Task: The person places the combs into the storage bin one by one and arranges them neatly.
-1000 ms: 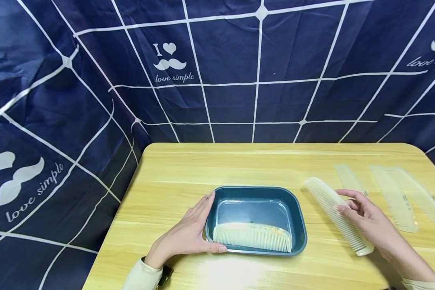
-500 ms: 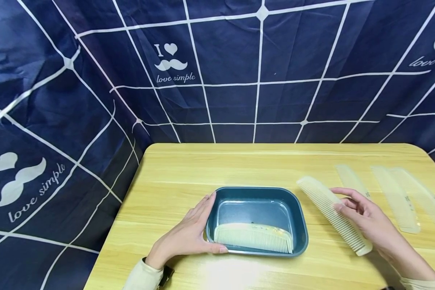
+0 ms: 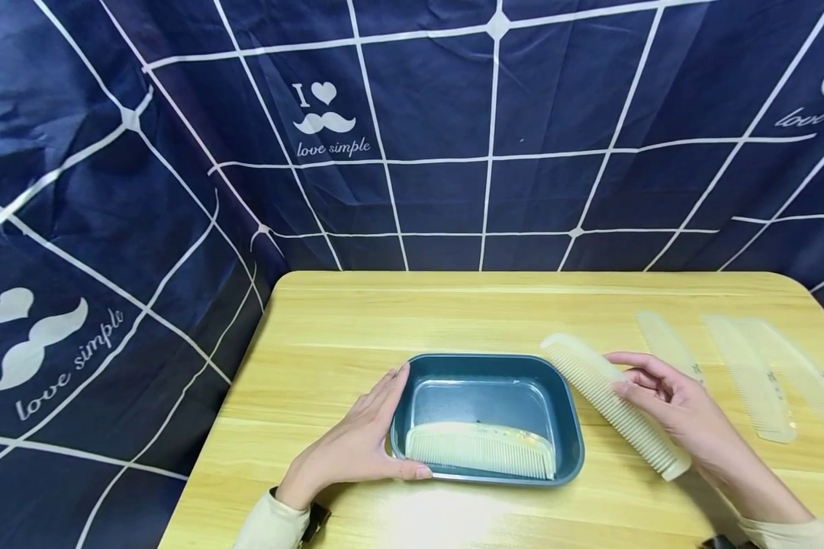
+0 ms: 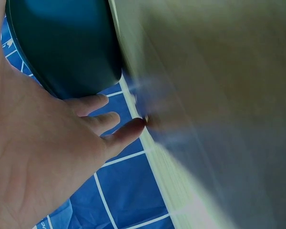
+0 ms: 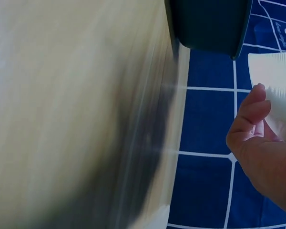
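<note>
A pale, cream-coloured comb (image 3: 611, 400) slants in my right hand (image 3: 680, 404), pinched between thumb and fingers along its spine. Its far end comes close to the right rim of a dark teal rectangular box (image 3: 568, 427). In the right wrist view the fingers (image 5: 254, 112) curl at the comb (image 5: 279, 76). My left hand (image 3: 357, 438) rests against the left side of the box, fingers straight along its wall and thumb at the near rim. A second comb (image 3: 481, 450) lies inside the box near its front wall, teeth toward me.
Several more pale combs lie on the wooden table (image 3: 357, 313) to the right: one (image 3: 669, 343) partly behind my right hand, another (image 3: 751, 377) and a further one (image 3: 806, 374) farther right. A dark blue cloth (image 3: 439, 198) with white lines hangs behind the table and at left.
My right hand has carried its comb leftward, toward the right rim of the box. The left hand, the box and the comb inside it have stayed in place.
</note>
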`<state>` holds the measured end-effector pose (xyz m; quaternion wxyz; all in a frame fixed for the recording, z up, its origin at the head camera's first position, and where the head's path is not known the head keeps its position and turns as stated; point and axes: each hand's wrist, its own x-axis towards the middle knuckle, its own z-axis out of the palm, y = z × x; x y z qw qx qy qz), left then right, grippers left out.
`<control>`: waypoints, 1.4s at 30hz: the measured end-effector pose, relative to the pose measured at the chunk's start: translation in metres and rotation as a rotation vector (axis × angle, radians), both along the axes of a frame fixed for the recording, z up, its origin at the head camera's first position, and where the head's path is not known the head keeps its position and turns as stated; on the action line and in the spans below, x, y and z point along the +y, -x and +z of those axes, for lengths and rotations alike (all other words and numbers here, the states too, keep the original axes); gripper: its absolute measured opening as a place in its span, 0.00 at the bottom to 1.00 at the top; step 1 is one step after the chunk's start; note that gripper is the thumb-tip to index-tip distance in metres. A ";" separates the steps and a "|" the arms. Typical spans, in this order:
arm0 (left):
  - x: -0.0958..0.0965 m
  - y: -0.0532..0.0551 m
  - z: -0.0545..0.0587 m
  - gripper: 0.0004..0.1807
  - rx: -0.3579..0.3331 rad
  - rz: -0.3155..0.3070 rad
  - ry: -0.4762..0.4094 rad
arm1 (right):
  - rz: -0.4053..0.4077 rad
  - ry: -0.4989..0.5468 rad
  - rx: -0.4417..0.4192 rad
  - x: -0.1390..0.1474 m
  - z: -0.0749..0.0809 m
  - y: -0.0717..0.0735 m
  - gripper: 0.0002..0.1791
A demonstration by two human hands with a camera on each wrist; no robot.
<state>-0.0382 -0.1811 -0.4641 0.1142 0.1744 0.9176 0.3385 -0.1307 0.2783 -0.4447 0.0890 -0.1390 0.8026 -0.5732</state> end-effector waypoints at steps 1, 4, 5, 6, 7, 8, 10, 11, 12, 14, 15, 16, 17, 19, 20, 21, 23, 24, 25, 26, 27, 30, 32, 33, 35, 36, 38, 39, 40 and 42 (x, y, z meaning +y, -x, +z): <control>0.000 0.000 0.000 0.76 0.001 0.001 0.001 | 0.002 0.004 -0.005 -0.002 0.001 0.000 0.22; 0.000 0.000 0.000 0.76 0.001 0.003 0.003 | 0.013 0.015 -0.016 -0.008 0.002 0.000 0.20; 0.000 0.000 0.000 0.76 0.000 0.004 0.003 | 0.018 0.019 -0.018 -0.010 0.003 0.000 0.20; 0.000 0.000 0.000 0.76 -0.001 0.004 0.002 | 0.022 0.017 -0.015 -0.012 0.003 0.000 0.19; 0.000 -0.001 0.000 0.76 -0.002 0.004 0.001 | 0.026 0.013 -0.010 -0.014 0.004 0.000 0.19; -0.001 0.000 0.000 0.76 -0.001 0.003 0.001 | 0.031 0.010 -0.006 -0.016 0.004 0.000 0.19; -0.001 0.000 0.000 0.76 -0.002 0.003 -0.001 | 0.040 0.002 -0.001 -0.020 0.004 0.000 0.18; -0.001 0.000 0.000 0.76 -0.001 0.002 -0.002 | 0.046 0.001 -0.004 -0.021 0.004 0.000 0.18; -0.001 0.000 0.000 0.76 0.000 0.000 -0.004 | 0.047 -0.003 -0.003 -0.023 0.004 0.000 0.18; -0.001 0.000 0.000 0.76 0.000 -0.002 -0.005 | 0.051 -0.004 -0.003 -0.025 0.004 0.000 0.18; -0.002 0.000 -0.001 0.76 0.000 -0.002 -0.007 | 0.051 -0.001 -0.006 -0.027 0.004 0.000 0.18; -0.002 0.000 -0.001 0.76 -0.001 -0.001 -0.007 | 0.054 0.008 -0.014 -0.028 0.004 0.000 0.18; -0.002 0.000 -0.001 0.76 0.001 0.000 -0.005 | 0.055 0.012 -0.019 -0.030 0.004 0.000 0.18; -0.002 0.000 0.000 0.76 0.001 0.001 -0.004 | 0.061 0.025 -0.028 -0.034 0.004 0.000 0.18; -0.001 0.001 0.000 0.76 0.003 0.002 -0.003 | 0.066 0.033 -0.035 -0.036 0.004 0.000 0.18; -0.001 0.001 0.000 0.76 0.005 0.001 0.000 | 0.070 0.040 -0.041 -0.037 0.004 0.000 0.18; -0.001 0.001 0.000 0.76 0.004 -0.002 0.002 | 0.081 0.047 -0.039 -0.041 0.004 0.000 0.18; -0.001 0.001 0.000 0.76 0.003 -0.002 0.001 | 0.087 0.046 -0.032 -0.042 0.004 0.000 0.18; -0.001 0.001 0.001 0.76 0.002 -0.003 0.001 | 0.094 0.045 -0.027 -0.044 0.004 0.001 0.18; -0.001 0.001 0.001 0.76 0.000 -0.002 0.001 | 0.098 0.039 -0.020 -0.046 0.004 0.001 0.17; -0.001 0.001 0.001 0.76 -0.003 -0.001 0.000 | 0.101 0.031 -0.012 -0.048 0.004 0.002 0.17; -0.002 0.001 0.001 0.76 -0.007 0.005 -0.001 | 0.111 0.008 0.009 -0.052 0.006 0.002 0.17; -0.002 0.000 0.001 0.76 -0.006 0.007 -0.001 | 0.115 0.007 0.014 -0.056 0.007 0.003 0.17; -0.002 0.000 0.001 0.76 -0.005 0.008 0.001 | 0.121 0.010 0.015 -0.057 0.008 0.003 0.17; -0.002 0.000 0.001 0.76 0.001 0.008 0.008 | 0.140 0.020 0.021 -0.060 0.010 0.003 0.16; -0.002 0.000 0.001 0.76 0.006 0.007 0.009 | 0.150 0.026 0.022 -0.062 0.010 0.003 0.16; -0.002 0.000 0.001 0.76 0.012 0.002 0.014 | 0.169 0.031 0.030 -0.064 0.011 0.003 0.15; -0.002 0.000 0.001 0.76 0.016 0.000 0.017 | 0.173 0.034 0.030 -0.066 0.012 0.003 0.15; -0.002 0.000 0.000 0.76 0.018 -0.002 0.017 | 0.173 0.031 0.032 -0.067 0.013 0.003 0.15; -0.002 0.000 0.000 0.76 0.020 -0.005 0.016 | 0.174 0.029 0.033 -0.069 0.014 0.002 0.15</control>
